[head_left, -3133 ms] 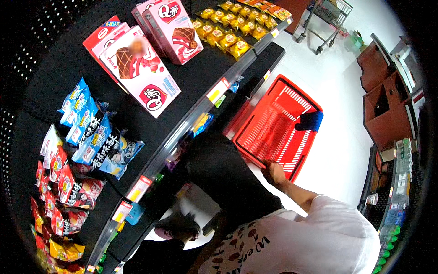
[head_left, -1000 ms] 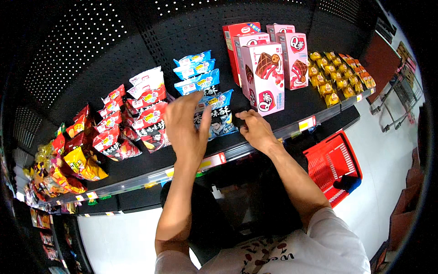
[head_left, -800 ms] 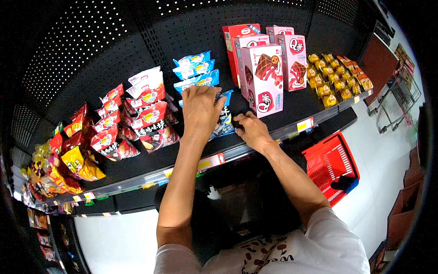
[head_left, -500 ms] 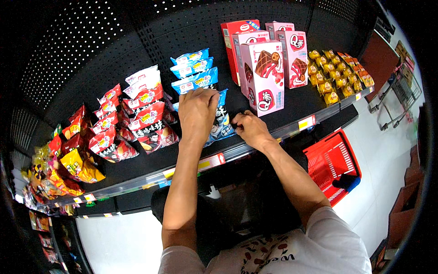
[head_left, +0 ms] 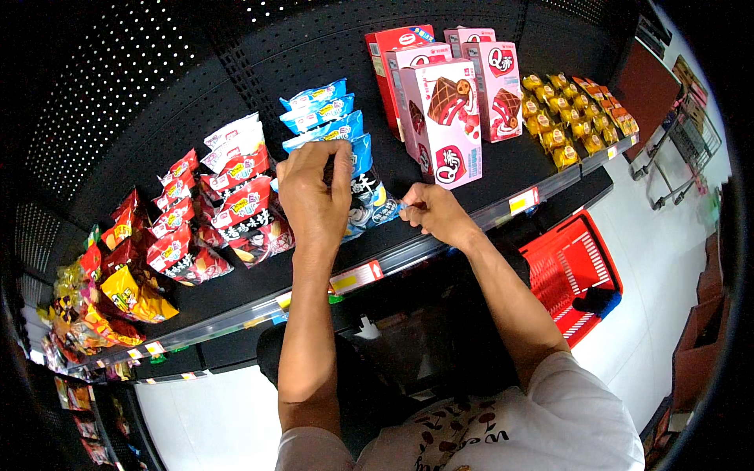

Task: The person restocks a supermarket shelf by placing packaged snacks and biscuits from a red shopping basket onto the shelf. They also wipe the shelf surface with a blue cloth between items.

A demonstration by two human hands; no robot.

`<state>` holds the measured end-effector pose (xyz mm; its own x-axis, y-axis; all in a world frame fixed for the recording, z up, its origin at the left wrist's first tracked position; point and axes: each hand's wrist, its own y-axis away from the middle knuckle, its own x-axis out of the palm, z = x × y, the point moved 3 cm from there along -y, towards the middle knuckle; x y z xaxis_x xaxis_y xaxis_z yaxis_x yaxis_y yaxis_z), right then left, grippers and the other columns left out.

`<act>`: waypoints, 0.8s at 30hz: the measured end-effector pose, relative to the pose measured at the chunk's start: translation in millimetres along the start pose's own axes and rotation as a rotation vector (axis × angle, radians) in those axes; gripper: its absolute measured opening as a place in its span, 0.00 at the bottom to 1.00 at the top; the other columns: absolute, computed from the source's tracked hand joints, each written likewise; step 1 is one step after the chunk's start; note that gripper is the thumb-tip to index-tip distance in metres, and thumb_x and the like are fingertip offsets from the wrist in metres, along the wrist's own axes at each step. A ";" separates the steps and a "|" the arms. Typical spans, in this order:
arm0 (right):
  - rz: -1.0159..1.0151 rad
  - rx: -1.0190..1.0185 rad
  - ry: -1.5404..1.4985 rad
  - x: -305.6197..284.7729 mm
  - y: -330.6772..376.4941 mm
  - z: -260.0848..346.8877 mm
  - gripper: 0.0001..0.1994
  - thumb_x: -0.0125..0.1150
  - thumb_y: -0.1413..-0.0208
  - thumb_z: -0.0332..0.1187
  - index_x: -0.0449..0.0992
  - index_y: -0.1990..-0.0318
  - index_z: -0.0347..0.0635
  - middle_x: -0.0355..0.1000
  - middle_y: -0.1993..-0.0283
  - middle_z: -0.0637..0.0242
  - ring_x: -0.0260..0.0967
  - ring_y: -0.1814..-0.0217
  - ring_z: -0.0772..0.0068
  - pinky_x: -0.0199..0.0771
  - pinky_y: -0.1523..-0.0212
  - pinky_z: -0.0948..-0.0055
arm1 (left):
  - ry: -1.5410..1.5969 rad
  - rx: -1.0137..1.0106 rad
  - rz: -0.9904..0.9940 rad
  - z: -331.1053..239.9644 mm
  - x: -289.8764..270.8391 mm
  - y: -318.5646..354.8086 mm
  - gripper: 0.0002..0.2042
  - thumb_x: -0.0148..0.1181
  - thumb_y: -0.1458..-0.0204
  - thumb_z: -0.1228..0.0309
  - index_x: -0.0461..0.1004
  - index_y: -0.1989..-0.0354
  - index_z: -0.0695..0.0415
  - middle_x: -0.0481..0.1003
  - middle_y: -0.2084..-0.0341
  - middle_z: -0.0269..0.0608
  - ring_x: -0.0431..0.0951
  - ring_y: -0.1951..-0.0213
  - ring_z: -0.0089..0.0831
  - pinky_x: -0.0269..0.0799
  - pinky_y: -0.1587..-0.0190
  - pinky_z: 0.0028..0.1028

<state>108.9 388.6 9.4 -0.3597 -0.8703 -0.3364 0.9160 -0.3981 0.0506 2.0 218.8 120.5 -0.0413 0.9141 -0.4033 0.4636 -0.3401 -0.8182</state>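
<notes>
Black shelf [head_left: 518, 166] is stocked w/ red bags [head_left: 250, 224] & pink boxes [head_left: 444, 125]. Front blue bag [head_left: 369, 198], btwn them, is pinched at its R corner by R hand [head_left: 436, 213]; L hand [head_left: 312, 192] is curled at its L side, grip unclear.

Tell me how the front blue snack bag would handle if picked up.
The front blue snack bag would probably flex, given its creased film. That shiny surface may be slippery. With the right hand pinching a corner, it might twist if lifted there alone.
</notes>
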 end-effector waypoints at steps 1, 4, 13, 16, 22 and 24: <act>0.004 -0.005 0.015 -0.3 -0.6 -0.8 0.06 0.66 0.45 0.26 0.76 0.64 0.33 0.79 0.69 0.56 0.78 0.67 0.62 0.76 0.61 0.65 | 0.014 0.021 -0.024 1.1 -0.3 0.1 0.04 0.64 0.45 0.72 0.80 0.66 0.59 0.78 0.72 0.42 0.75 0.66 0.40 0.63 0.58 0.36; 0.000 -0.026 0.077 -0.2 -1.8 -5.4 0.05 0.66 0.45 0.26 0.76 0.66 0.34 0.78 0.71 0.57 0.78 0.69 0.63 0.75 0.63 0.65 | 0.004 0.009 -0.036 0.3 -2.4 0.9 0.04 0.63 0.44 0.72 0.80 0.67 0.60 0.78 0.72 0.42 0.75 0.66 0.39 0.63 0.58 0.35; -0.043 -0.037 0.289 -1.6 -4.5 -11.7 0.07 0.68 0.46 0.32 0.77 0.67 0.39 0.79 0.68 0.57 0.79 0.62 0.55 0.74 0.58 0.59 | 0.036 0.013 -0.052 1.7 1.7 4.3 0.03 0.63 0.44 0.73 0.80 0.67 0.59 0.78 0.72 0.42 0.75 0.65 0.39 0.62 0.57 0.34; -0.108 -0.022 0.437 1.0 2.1 -2.5 0.07 0.68 0.46 0.33 0.78 0.65 0.40 0.80 0.66 0.56 0.78 0.58 0.49 0.75 0.55 0.56 | 0.003 0.012 0.061 -4.0 3.6 1.1 0.03 0.64 0.45 0.72 0.81 0.67 0.58 0.79 0.70 0.41 0.76 0.64 0.39 0.62 0.55 0.35; -0.199 -0.144 0.541 1.0 6.3 -0.6 0.17 0.66 0.48 0.30 0.77 0.50 0.42 0.75 0.51 0.51 0.75 0.49 0.47 0.74 0.47 0.55 | -0.077 0.075 0.065 -7.0 14.6 8.0 0.05 0.65 0.45 0.70 0.83 0.64 0.56 0.80 0.67 0.41 0.76 0.60 0.41 0.62 0.50 0.38; -0.250 -0.238 0.503 -2.1 9.5 1.6 0.21 0.66 0.48 0.29 0.75 0.45 0.41 0.72 0.46 0.50 0.74 0.46 0.47 0.73 0.45 0.55 | -0.096 0.127 0.033 -3.4 19.1 9.9 0.04 0.66 0.47 0.70 0.82 0.65 0.55 0.80 0.68 0.39 0.76 0.61 0.40 0.62 0.52 0.38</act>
<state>118.0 386.2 12.0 -0.4939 -0.4925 -0.7166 0.8502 -0.4462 -0.2793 8.8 233.7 106.1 -0.1151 0.8790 -0.4628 0.3506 -0.4000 -0.8468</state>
